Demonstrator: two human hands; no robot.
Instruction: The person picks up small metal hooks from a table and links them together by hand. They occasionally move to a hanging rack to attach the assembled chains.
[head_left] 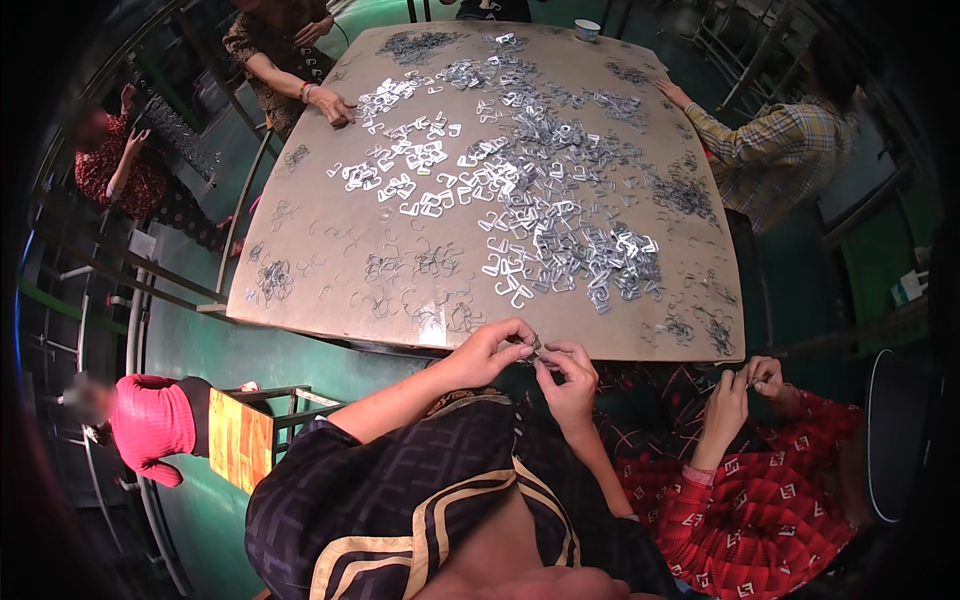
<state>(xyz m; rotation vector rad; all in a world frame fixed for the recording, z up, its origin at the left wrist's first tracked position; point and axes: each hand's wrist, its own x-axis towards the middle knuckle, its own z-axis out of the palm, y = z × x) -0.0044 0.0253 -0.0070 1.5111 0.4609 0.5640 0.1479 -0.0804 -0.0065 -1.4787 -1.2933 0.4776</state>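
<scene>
My left hand [497,350] and my right hand [566,377] meet in front of my chest, just off the table's near edge. Both are closed, thumbs and fingertips pinched together around a small dark metal piece [533,350]. Fingers cover most of it, so its exact shape is hard to make out. Beyond my hands, shiny silver metal hooks [515,270] lie in a large heap on the brown tabletop [340,230]. Thin dark wire pieces [437,262] are scattered in loose clusters nearer to me.
A co-worker in red [750,490] sits close at my right, hands pinched together. Another in a plaid shirt [780,145] sits at the table's right side. At the far left a co-worker's hand [330,105] rests on the table. A white cup [587,30] stands at the back; a wooden stool [240,437] is left.
</scene>
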